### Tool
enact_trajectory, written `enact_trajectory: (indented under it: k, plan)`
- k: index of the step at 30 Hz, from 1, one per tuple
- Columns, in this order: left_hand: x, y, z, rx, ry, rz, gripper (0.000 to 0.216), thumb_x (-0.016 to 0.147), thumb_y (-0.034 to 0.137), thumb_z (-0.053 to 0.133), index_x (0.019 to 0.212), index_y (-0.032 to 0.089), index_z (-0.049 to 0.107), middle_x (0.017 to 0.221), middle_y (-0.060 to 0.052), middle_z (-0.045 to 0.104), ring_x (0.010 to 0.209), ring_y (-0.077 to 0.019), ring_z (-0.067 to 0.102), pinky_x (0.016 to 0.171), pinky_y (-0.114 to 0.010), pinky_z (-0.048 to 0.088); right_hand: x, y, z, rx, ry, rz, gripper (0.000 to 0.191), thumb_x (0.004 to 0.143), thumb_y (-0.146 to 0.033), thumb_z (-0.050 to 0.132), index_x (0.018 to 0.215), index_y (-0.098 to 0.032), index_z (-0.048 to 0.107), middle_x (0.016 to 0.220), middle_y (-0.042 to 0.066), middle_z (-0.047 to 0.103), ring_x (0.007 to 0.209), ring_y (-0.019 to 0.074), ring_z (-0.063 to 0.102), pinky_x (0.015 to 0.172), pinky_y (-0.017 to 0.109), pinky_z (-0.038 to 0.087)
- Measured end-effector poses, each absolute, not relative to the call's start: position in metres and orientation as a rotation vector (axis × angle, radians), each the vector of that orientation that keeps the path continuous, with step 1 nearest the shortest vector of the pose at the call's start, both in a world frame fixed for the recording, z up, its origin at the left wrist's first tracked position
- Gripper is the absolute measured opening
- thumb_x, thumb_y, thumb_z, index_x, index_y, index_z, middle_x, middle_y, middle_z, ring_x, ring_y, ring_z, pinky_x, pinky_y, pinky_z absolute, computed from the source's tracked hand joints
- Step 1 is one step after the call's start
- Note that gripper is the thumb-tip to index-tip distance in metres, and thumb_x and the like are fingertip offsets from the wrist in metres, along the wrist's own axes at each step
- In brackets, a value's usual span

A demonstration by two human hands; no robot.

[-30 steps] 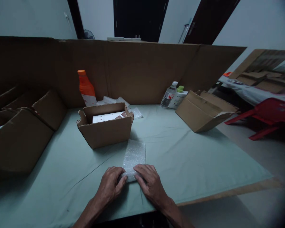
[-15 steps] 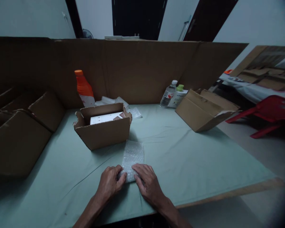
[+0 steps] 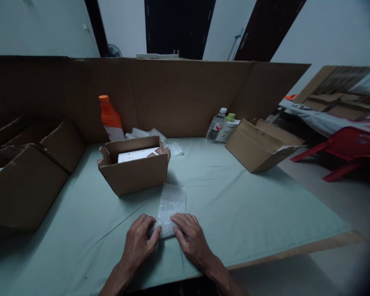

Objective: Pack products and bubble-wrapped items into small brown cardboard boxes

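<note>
A strip of clear bubble wrap lies flat on the green cloth, its far end stretching toward the small cardboard box. My left hand pinches the left side of its near end, thumb toward the front edge. On the opposite side my right hand grips the same end, with fingers on top and thumb at the front. The near end looks thicker, as if folded over; whether anything is inside cannot be made out. Just beyond stands the small cardboard box with white cartons in it.
Larger cardboard boxes stand at the left. An orange bottle and plastic packaging are behind the small box. A clear bottle, a green-capped bottle and a tilted carton sit back right, before a cardboard wall.
My left hand has shifted slightly left along the near end of the bubble wrap. My right hand has barely moved. The head view has tilted up a little.
</note>
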State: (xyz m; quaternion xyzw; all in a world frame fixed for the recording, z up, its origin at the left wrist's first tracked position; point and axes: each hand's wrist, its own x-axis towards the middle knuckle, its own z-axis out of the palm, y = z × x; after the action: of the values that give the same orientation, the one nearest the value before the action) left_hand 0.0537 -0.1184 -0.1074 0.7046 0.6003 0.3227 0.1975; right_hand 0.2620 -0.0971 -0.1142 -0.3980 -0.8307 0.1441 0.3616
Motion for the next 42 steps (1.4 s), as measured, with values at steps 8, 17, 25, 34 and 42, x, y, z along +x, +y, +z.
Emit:
enact_trajectory:
  k: [8, 17, 25, 34, 42]
  plan:
    - [0.057, -0.116, -0.112, 1.988, 1.51, 1.057, 0.014, 0.09, 0.028, 0.057, 0.097, 0.019, 0.066, 0.089, -0.006, 0.07, 0.085, -0.0211, 0.066, 0.078, -0.033, 0.052, 0.259, -0.097, -0.113, -0.996, -2.163, 0.35, 0.026, 0.094, -0.011, 0.053, 0.116, -0.022, 0.061, 0.107, 0.007, 0.072, 0.099, 0.0229, 0.065, 0.084, 0.039, 0.05]
    - [0.062, -0.109, -0.117, 1.913, 1.562, 0.972, 0.017, 0.09, 0.026, 0.052, 0.088, 0.02, 0.068, 0.086, -0.006, 0.072, 0.084, -0.0221, 0.066, 0.078, -0.036, 0.051, 0.256, -0.096, -0.111, -1.022, -2.181, 0.35, 0.024, 0.094, -0.012, 0.051, 0.113, -0.022, 0.063, 0.104, 0.007, 0.073, 0.096, 0.0234, 0.065, 0.084, 0.04, 0.05]
    - [0.063, -0.107, -0.114, 1.851, 1.579, 0.925, 0.019, 0.09, 0.026, 0.051, 0.086, 0.021, 0.068, 0.087, -0.006, 0.073, 0.085, -0.0223, 0.065, 0.08, -0.036, 0.049, 0.262, -0.096, -0.113, -1.001, -2.18, 0.352, 0.034, 0.092, -0.015, 0.055, 0.124, -0.022, 0.061, 0.117, 0.01, 0.071, 0.106, 0.024, 0.065, 0.088, 0.041, 0.054]
    - [0.064, -0.107, -0.111, 1.816, 1.59, 0.922, 0.02, 0.09, 0.028, 0.049, 0.085, 0.021, 0.067, 0.086, -0.006, 0.072, 0.085, -0.0227, 0.064, 0.08, -0.036, 0.048, 0.263, -0.095, -0.111, -0.989, -2.191, 0.383, 0.028, 0.093, -0.017, 0.055, 0.12, -0.022, 0.062, 0.111, 0.009, 0.072, 0.102, 0.0245, 0.066, 0.086, 0.041, 0.053]
    - [0.065, -0.109, -0.11, 1.802, 1.589, 0.942, 0.02, 0.089, 0.028, 0.05, 0.084, 0.02, 0.068, 0.085, -0.006, 0.072, 0.084, -0.0223, 0.064, 0.08, -0.036, 0.048, 0.261, -0.094, -0.11, -0.978, -2.181, 0.389, 0.021, 0.095, -0.017, 0.054, 0.113, -0.022, 0.062, 0.106, 0.008, 0.072, 0.097, 0.0231, 0.066, 0.083, 0.039, 0.051]
